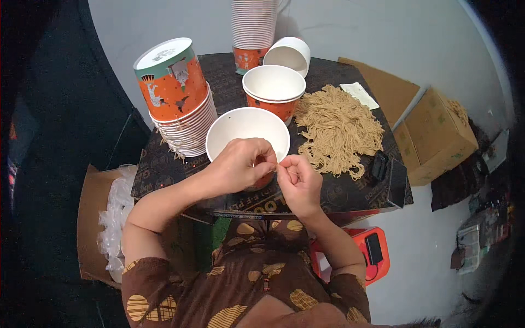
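My left hand (240, 163) reaches over a white-lined paper bucket (246, 124), thumb and fingers pinched at its near right rim. Meeting it there, my right hand (300, 183) is also pinched, its other fingers curled in. A thin bit of tan string (278, 165) seems to pass between the fingertips of both hands, mostly hidden by them. Part of the bucket's orange outside shows beneath my left hand. To the right lies a loose heap of tan strings (342, 128).
Upside-down orange buckets (172, 87) are stacked at left, string ends hanging at their rims. Behind stand two nested buckets (273, 85), a tipped bucket (288, 57) and a tall stack (254, 24). A black object (378, 167) sits near the right edge. Cardboard boxes (437, 136) flank the table.
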`<state>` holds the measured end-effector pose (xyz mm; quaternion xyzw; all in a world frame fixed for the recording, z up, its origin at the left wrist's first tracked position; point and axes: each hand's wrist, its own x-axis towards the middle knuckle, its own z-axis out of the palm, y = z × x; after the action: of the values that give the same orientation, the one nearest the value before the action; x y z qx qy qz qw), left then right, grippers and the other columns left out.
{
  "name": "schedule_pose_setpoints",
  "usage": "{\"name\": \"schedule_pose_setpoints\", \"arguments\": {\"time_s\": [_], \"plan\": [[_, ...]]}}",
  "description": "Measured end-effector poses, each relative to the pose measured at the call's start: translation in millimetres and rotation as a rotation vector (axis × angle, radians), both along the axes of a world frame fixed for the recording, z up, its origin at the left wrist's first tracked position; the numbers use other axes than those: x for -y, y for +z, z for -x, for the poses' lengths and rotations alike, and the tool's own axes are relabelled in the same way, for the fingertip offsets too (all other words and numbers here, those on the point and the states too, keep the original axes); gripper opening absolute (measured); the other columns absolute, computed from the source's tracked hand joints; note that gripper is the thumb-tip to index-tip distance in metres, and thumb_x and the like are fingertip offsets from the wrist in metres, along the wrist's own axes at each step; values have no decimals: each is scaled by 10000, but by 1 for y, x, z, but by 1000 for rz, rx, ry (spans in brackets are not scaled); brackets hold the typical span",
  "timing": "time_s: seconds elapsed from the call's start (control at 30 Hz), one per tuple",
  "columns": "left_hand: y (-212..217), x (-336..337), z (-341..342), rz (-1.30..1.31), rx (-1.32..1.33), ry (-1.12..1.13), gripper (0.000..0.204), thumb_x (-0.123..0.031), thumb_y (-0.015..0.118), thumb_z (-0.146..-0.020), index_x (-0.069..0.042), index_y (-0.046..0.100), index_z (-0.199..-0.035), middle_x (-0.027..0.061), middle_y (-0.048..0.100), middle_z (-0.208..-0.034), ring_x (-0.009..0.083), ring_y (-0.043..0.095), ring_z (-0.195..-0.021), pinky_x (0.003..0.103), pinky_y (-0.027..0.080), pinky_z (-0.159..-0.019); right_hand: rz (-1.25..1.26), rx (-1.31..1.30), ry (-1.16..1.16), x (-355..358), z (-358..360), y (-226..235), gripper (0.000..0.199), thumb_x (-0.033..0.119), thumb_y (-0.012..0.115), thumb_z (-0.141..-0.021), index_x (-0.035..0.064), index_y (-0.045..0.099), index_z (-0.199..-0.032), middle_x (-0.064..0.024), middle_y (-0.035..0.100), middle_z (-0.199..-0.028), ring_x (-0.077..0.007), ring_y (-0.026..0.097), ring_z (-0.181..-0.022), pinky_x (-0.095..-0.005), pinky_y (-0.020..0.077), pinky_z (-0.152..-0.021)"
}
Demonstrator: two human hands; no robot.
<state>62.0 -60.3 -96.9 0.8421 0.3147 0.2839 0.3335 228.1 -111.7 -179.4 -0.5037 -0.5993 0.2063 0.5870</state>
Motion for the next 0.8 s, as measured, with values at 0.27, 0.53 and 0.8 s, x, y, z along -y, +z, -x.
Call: {"name": "schedule_pose_setpoints", "arguments": {"time_s": [0.27,0.53,0.8], "plan": [[4,0,-2,125,6,13,62,-29,666,-845,18,642,-810,123,675,-709,192,658,-627,344,511,-593,-141,127,1,4,-2,7,147,5,703,-852,31,657,-988,-58,492,-723,-150,475,-574,-293,409,-531],[-3,-3,-2,20,15,13,69,-33,659,-863,30,649,-835,144,675,-735,230,677,-671,356,515,-618,-158,68,7,6,3,2,130,9,696,-872,26,659,-996,-35,474,-718,-106,433,-577,-271,385,-523],[-5,-4,-1,-79,25,-20,43,-19,637,-861,18,632,-883,162,669,-778,300,688,-734,375,511,-642,57,-211,115,10,4,2,55,36,664,-920,2,667,-963,30,495,-716,-39,422,-609,-225,366,-542]]}}
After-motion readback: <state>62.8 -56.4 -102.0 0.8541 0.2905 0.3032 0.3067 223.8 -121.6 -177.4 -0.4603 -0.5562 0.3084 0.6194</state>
